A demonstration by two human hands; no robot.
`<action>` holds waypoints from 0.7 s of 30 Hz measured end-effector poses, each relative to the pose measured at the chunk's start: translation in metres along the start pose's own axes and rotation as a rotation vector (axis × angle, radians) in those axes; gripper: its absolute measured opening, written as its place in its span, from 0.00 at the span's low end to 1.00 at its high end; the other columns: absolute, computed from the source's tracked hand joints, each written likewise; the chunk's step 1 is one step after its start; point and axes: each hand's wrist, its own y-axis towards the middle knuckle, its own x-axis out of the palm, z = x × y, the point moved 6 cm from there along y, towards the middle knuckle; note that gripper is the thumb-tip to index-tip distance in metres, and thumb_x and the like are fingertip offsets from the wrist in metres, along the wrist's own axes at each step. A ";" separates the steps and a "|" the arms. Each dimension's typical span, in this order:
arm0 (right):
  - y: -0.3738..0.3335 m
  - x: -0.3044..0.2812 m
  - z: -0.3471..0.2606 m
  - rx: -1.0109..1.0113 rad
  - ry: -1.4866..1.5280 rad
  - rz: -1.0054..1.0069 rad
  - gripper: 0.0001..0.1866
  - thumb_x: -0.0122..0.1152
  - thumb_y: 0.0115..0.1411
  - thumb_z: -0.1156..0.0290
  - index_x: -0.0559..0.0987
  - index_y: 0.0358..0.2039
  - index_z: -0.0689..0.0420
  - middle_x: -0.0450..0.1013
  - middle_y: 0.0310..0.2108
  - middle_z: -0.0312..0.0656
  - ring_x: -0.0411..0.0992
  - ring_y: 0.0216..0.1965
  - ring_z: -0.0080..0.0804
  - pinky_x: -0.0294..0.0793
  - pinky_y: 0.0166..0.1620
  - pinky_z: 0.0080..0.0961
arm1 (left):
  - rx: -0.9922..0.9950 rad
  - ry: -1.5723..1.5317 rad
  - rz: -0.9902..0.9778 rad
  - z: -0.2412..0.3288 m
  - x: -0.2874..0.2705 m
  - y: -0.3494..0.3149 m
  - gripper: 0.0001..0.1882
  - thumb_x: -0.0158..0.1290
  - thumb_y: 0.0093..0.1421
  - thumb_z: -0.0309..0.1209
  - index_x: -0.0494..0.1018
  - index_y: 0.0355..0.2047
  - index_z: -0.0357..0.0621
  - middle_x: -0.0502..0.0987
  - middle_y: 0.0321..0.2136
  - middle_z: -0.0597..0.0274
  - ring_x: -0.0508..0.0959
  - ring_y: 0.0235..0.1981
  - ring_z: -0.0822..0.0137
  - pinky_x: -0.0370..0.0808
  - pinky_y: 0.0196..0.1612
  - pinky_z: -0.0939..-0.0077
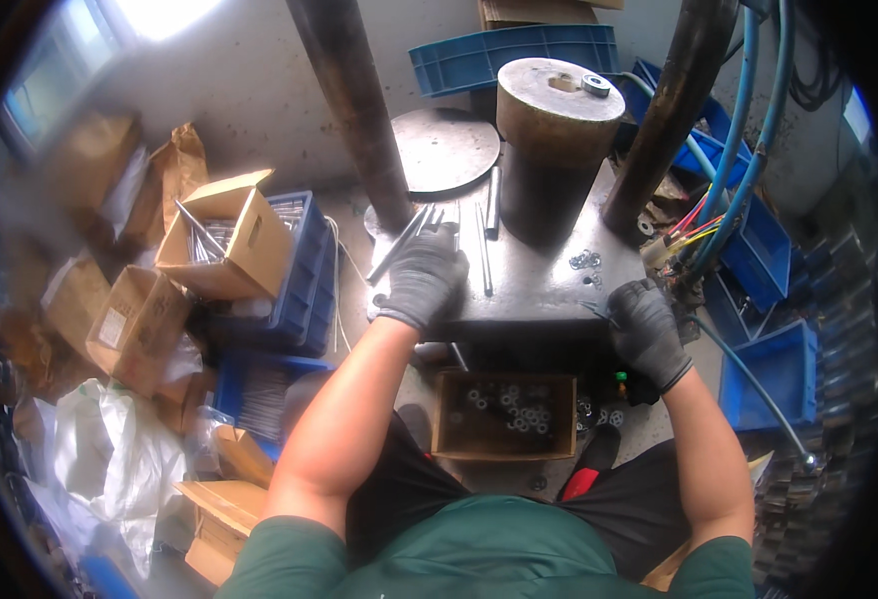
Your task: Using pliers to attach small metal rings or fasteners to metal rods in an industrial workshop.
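L hand [425, 277] dk-gry gloved, rods [395, 251] silvery, bin [774, 377] blu, shirt [484, 549] grn.

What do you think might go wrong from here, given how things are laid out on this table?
The loose rods lying to the right of the left hand might roll if that hand knocks them. The small rings on the metal table, near the right hand, could perhaps be brushed off the front edge. The thick ring resting near the rim of the large cylinder might drop if bumped.
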 end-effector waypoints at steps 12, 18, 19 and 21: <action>-0.012 0.001 0.020 0.297 0.350 0.082 0.09 0.62 0.52 0.83 0.75 0.31 0.56 0.74 0.31 0.45 0.75 0.36 0.45 0.74 0.42 0.36 | -0.298 -0.528 0.113 -0.038 0.020 0.014 0.25 0.57 0.60 0.26 0.73 0.59 0.41 0.80 0.32 0.51 0.83 0.29 0.64 0.82 0.35 0.67; -0.016 -0.025 0.000 0.671 1.395 0.208 0.07 0.65 0.57 0.74 0.75 0.35 0.55 0.73 0.30 0.34 0.71 0.33 0.24 0.72 0.40 0.24 | -0.175 -1.733 -0.171 0.014 0.007 -0.009 0.28 0.56 0.64 0.32 0.66 0.62 0.33 0.80 0.38 0.51 0.83 0.32 0.65 0.83 0.35 0.74; -0.016 -0.024 -0.003 0.630 1.434 0.215 0.10 0.67 0.57 0.70 0.76 0.38 0.55 0.74 0.31 0.36 0.72 0.33 0.25 0.74 0.41 0.25 | -0.248 -1.682 -0.244 0.027 0.008 -0.017 0.27 0.55 0.64 0.32 0.66 0.61 0.35 0.80 0.38 0.52 0.83 0.32 0.66 0.82 0.33 0.74; -0.013 -0.018 -0.020 0.691 1.559 0.200 0.12 0.67 0.57 0.70 0.76 0.40 0.56 0.74 0.32 0.36 0.73 0.33 0.25 0.75 0.41 0.26 | -0.191 -1.633 -0.335 0.044 0.025 -0.034 0.26 0.57 0.64 0.33 0.67 0.60 0.37 0.79 0.38 0.57 0.81 0.31 0.69 0.78 0.32 0.76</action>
